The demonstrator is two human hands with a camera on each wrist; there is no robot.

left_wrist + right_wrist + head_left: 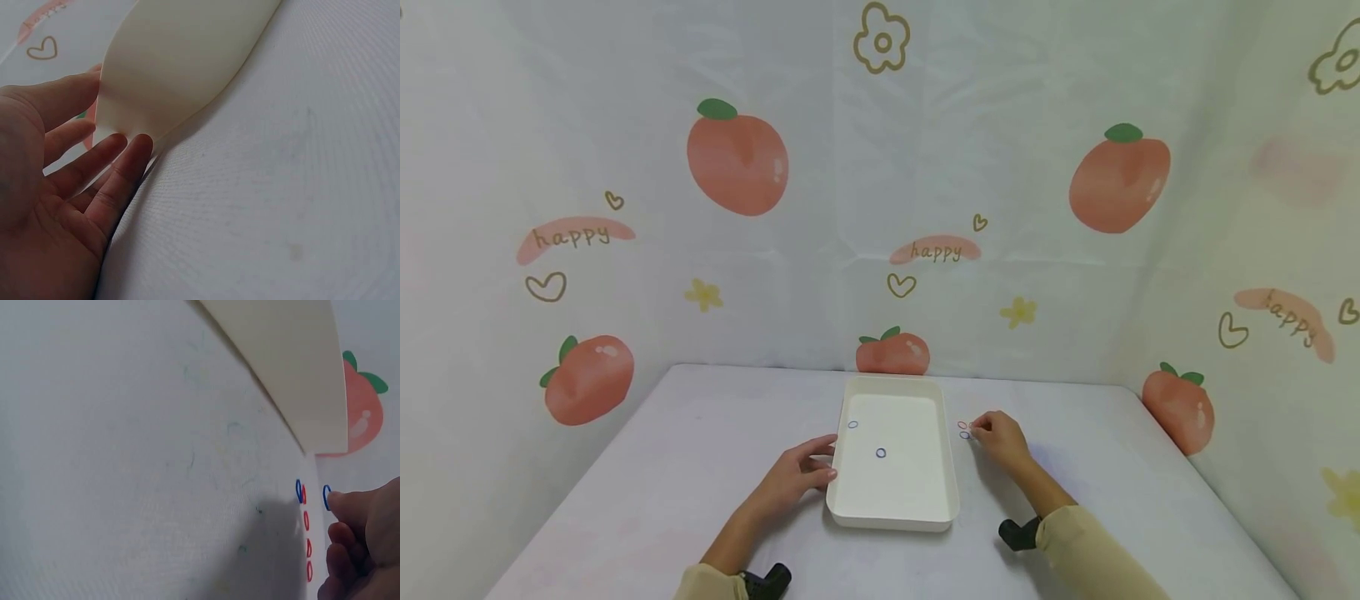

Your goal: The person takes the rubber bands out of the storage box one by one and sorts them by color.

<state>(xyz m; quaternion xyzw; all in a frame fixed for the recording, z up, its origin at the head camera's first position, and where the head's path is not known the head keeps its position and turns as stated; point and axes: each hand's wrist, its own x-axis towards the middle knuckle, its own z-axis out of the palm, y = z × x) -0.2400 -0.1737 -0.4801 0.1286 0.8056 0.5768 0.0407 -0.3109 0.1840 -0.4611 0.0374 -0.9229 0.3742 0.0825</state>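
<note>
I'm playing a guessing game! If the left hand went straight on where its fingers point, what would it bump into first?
Most likely the side of the white tray: the left hand has its fingertips right at that wall, though exact contact is hard to see.

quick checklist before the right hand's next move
1. Thin blue ring pinched in the right hand: ok
2. Right hand over the white rectangular tray: not ok, to its right
3. Left hand touching the tray: ok, fingers against its side
4. Two round blue rings apart inside the tray: ok
5. All rings off the white table: not ok, thin red rings lie there
6. Grip firmness: cannot tell
</note>
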